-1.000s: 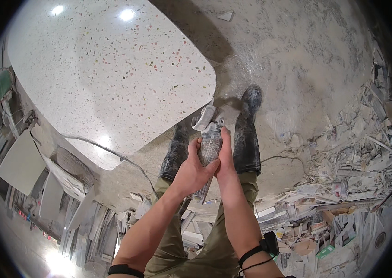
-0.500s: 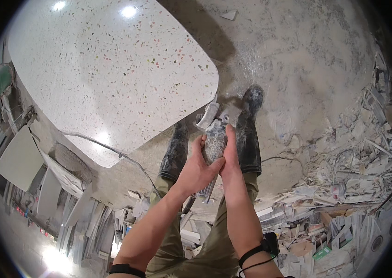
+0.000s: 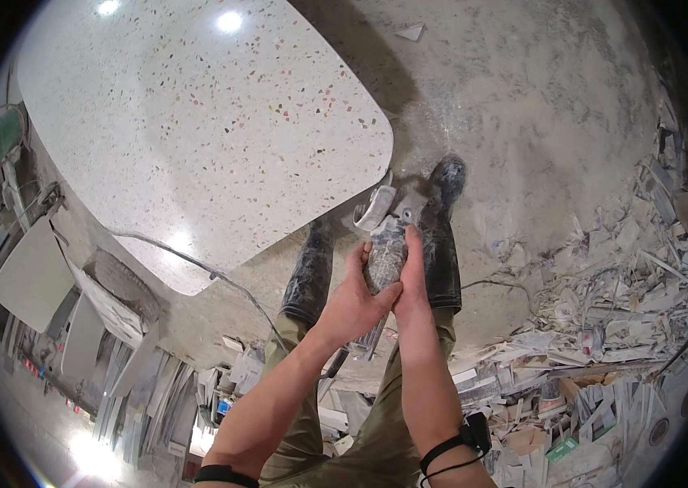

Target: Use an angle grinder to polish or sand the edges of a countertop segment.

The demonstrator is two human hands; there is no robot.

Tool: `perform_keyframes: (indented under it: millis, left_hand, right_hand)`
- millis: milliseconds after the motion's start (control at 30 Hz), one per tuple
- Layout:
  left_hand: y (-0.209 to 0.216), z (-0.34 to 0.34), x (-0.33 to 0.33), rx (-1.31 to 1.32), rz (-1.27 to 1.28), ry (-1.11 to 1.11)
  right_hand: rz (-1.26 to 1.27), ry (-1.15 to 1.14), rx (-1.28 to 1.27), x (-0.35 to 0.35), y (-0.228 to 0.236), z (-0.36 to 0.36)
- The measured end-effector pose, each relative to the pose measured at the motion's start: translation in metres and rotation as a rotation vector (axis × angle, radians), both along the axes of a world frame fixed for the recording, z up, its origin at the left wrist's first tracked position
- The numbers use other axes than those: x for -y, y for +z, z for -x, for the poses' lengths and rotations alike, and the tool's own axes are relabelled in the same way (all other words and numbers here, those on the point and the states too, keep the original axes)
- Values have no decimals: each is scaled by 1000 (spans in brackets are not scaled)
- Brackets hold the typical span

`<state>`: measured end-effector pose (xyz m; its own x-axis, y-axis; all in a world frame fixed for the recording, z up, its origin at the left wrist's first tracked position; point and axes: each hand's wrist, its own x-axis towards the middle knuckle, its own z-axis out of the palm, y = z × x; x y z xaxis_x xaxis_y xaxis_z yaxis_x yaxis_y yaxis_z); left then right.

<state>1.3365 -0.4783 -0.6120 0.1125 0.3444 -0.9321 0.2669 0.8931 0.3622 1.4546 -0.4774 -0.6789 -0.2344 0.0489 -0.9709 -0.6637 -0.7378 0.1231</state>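
Note:
Both my hands grip a dust-caked angle grinder (image 3: pixel 386 262) in front of my legs. My left hand (image 3: pixel 354 302) wraps its body from the left, with the thumb crossing over toward the right. From the right side my right hand (image 3: pixel 413 272) closes on it, thumb lying along the body toward the head. A pale loop-shaped part (image 3: pixel 374 208) at the grinder's head is close to the edge of a white speckled terrazzo slab (image 3: pixel 222 122). Whether the head touches the slab cannot be made out. The grinder's lower end (image 3: pixel 368 342) shows below my hands.
A grey cable (image 3: pixel 238 285) runs across the slab's near edge toward my left leg. My dusty black boots (image 3: pixel 446 183) stand on the dusty floor. Broken scraps (image 3: pixel 604 325) are heaped at right. Leaning panels (image 3: pixel 35 276) and strips stand at left.
My hands and the grinder appear slightly farther right, and so does the slab's rounded corner. The grip is unchanged.

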Motion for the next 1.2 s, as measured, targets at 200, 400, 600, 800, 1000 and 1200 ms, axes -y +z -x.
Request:
perform_keyframes:
  millis: [200, 400, 600, 800, 1000, 1200]
  left_hand:
    - [-1, -3, 4, -25, 5, 12]
    - [5, 3, 3, -43, 78, -7]
    - [7, 16, 3, -70, 90, -69]
    - [8, 34, 1, -102, 124, -152]
    - [10, 42, -2, -79, 177, -173]
    - [-2, -29, -10, 74, -28, 173]
  right_hand:
    - [-6, 12, 4, -6, 1, 1]
    - [22, -3, 10, 10, -4, 5]
    - [-27, -43, -22, 20, -4, 16]
    - [-27, -176, -122, 37, -7, 38]
    - [12, -205, -103, 35, 1, 40]
    - [-33, 99, 51, -20, -2, -36]
